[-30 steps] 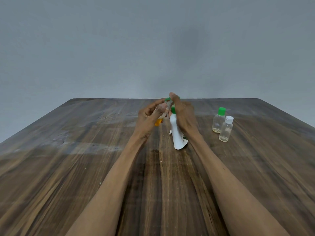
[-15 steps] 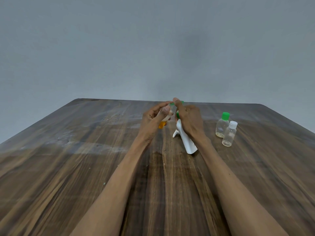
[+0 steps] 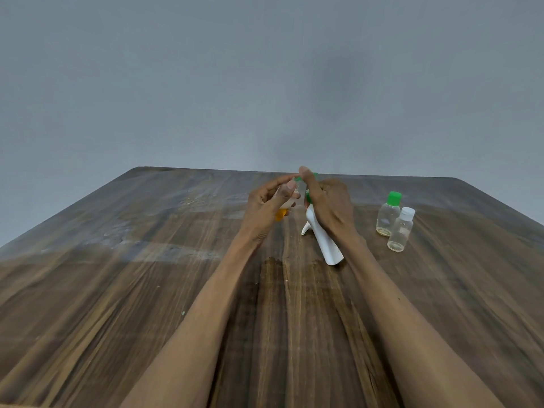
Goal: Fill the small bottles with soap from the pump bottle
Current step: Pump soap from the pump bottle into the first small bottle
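Left hand: we hold a small bottle (image 3: 283,208) tilted in our left hand (image 3: 266,209), fingers curled round it, its mouth up by the green spout; some orange soap sits in its lower end.
Right hand: our right hand (image 3: 331,207) grips the neck of the white pump bottle (image 3: 325,242), with the forefinger raised onto the green pump head (image 3: 307,184).
Pump bottle: it leans, its base on the table (image 3: 117,290) about midway between the left and right edges, its top hidden in part by our fingers.
Other bottles: a green-capped bottle (image 3: 388,214) and a white-capped bottle (image 3: 401,229) stand just beside each other toward the right edge, both capped and close to empty.
Step in hand: we judge that we are pumping soap into the first small bottle, which looks only part full.
Next move: we need to keep the spout over the bottle's mouth and press down steadily, so nothing spills.
Change: against the picture half a second back, the pump bottle leans much the same and our hands hold the same grips; a second back it stood more upright.
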